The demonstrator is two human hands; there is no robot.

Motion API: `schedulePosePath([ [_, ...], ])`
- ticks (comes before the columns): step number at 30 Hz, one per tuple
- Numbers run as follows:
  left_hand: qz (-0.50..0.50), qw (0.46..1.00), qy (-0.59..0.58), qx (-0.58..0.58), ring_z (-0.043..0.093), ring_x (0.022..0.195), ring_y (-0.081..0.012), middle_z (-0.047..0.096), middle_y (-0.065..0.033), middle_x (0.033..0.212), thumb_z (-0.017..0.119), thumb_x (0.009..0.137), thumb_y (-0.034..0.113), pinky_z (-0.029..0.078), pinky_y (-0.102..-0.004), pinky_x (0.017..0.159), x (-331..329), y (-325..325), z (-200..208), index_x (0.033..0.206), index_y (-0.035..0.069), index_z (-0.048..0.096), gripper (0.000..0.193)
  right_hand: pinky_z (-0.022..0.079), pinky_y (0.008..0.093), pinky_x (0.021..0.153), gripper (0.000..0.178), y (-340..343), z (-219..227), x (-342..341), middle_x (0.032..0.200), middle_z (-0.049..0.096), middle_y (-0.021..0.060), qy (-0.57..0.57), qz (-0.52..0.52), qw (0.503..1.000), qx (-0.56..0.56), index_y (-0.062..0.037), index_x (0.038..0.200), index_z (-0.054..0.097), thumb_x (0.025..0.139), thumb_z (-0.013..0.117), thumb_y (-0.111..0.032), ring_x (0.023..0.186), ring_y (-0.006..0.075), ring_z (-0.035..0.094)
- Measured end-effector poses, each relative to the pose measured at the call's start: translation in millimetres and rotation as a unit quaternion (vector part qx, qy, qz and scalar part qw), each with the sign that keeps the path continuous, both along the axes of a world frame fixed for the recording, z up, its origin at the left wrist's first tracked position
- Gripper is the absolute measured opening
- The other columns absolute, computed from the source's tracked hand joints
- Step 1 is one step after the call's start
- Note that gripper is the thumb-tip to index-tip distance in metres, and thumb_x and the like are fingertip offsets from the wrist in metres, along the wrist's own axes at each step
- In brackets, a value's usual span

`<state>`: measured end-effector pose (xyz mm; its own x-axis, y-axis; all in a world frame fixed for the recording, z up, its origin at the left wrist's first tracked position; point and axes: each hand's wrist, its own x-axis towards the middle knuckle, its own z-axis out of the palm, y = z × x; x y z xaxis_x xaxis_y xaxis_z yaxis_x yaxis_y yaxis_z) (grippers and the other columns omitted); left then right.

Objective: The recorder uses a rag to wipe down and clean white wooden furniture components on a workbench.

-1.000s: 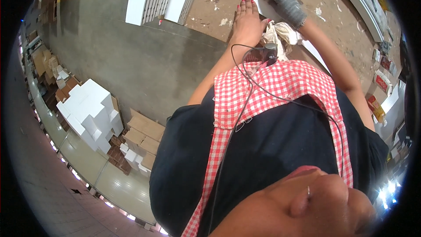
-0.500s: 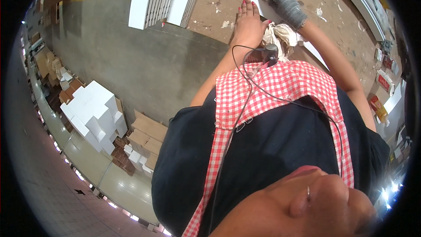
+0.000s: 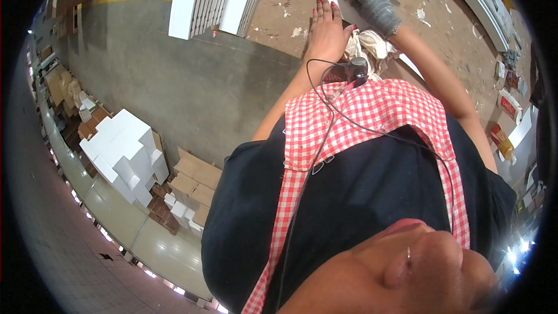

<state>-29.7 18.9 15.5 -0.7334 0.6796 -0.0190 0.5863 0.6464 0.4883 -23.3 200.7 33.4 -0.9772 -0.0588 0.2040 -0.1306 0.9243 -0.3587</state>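
My left hand (image 3: 327, 32) is bare, with red nails. It lies flat with its fingers stretched out along the left edge of a narrow white board (image 3: 345, 13). Over the board's right side is my right hand (image 3: 375, 10), in a grey knit glove. Its fingers are bent and pressed together, and whatever they may hold is hidden under the glove. A crumpled cream cloth (image 3: 372, 46) lies close below both hands, against my apron. More of a white board (image 3: 411, 65) shows beneath my right forearm.
The brown worktop (image 3: 290, 0) is littered with pale scraps. Stacked white panels (image 3: 203, 0) stand at its left, and a long white strip (image 3: 474, 9) lies along the right. White boxes (image 3: 125, 148) are piled on the floor at left. A black cable (image 3: 325, 102) hangs across my apron.
Both hands have shifted very slightly to the left, the gloved right one a little more. The left hand stays flat on the board.
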Motion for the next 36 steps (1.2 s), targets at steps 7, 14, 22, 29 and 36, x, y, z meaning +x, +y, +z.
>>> schedulePosePath([
  [7, 0.002, 1.000, 0.009, 0.001, 0.031, 0.134, -0.0459, 0.026, -0.0377, 0.143, 0.057, 0.090, 0.039, 0.028, -0.0477, 0.111, 3.2, -4.5, -2.4, 0.132, -0.013, 0.041, 0.069, 0.049, 0.0421, 0.075, 0.028, 4.7, -14.4, 7.7, 0.093, 0.058, 0.0139, -0.023, 0.023, 0.999, -0.011, -0.0113, 0.110, 0.064, 0.082, 0.060, -0.011, 0.086, 0.0349, 0.059],
  [14, 0.000, 1.000, -0.002, -0.017, 0.026, 0.138, -0.0424, 0.023, -0.0351, 0.146, 0.055, 0.091, 0.038, 0.021, -0.0450, 0.114, 5.5, 4.9, 1.5, 0.135, -0.015, 0.035, 0.072, 0.049, 0.0424, 0.074, 0.027, 10.7, -9.7, 15.9, 0.092, 0.059, 0.0145, -0.078, 0.000, 0.997, -0.010, -0.0124, 0.110, 0.065, 0.082, 0.061, -0.012, 0.086, 0.0341, 0.060],
  [22, 0.012, 0.994, -0.089, -0.055, 0.024, 0.138, -0.0434, 0.019, -0.0379, 0.146, 0.055, 0.091, 0.036, 0.021, -0.0452, 0.114, 8.0, -13.9, 9.2, 0.135, -0.015, 0.035, 0.071, 0.051, 0.0420, 0.076, 0.023, -17.0, -14.4, 12.8, 0.090, 0.062, 0.0130, -0.051, 0.018, 0.998, -0.045, -0.0144, 0.105, 0.067, 0.083, 0.064, -0.020, 0.086, 0.0330, 0.062],
  [29, 0.010, 0.994, -0.088, -0.068, 0.029, 0.135, -0.0465, 0.024, -0.0424, 0.140, 0.053, 0.091, 0.031, 0.030, -0.0462, 0.110, 7.3, -23.3, 12.0, 0.132, -0.015, 0.040, 0.063, 0.050, 0.0416, 0.079, 0.023, -34.8, 7.6, 4.2, 0.092, 0.062, 0.0128, -0.063, 0.001, 0.996, -0.066, -0.0125, 0.105, 0.067, 0.085, 0.062, -0.023, 0.090, 0.0324, 0.062],
  [36, -0.023, 0.968, -0.185, -0.169, 0.024, 0.138, -0.0451, 0.024, -0.0408, 0.142, 0.047, 0.094, 0.040, 0.022, -0.0487, 0.113, -26.3, -38.0, 60.4, 0.134, -0.016, 0.035, 0.070, 0.047, 0.0363, 0.087, 0.025, 66.8, 51.3, 24.9, 0.105, 0.064, 0.0110, 0.120, -0.076, 0.976, -0.167, -0.0114, 0.115, 0.065, 0.092, 0.058, -0.018, 0.097, 0.0278, 0.060],
])
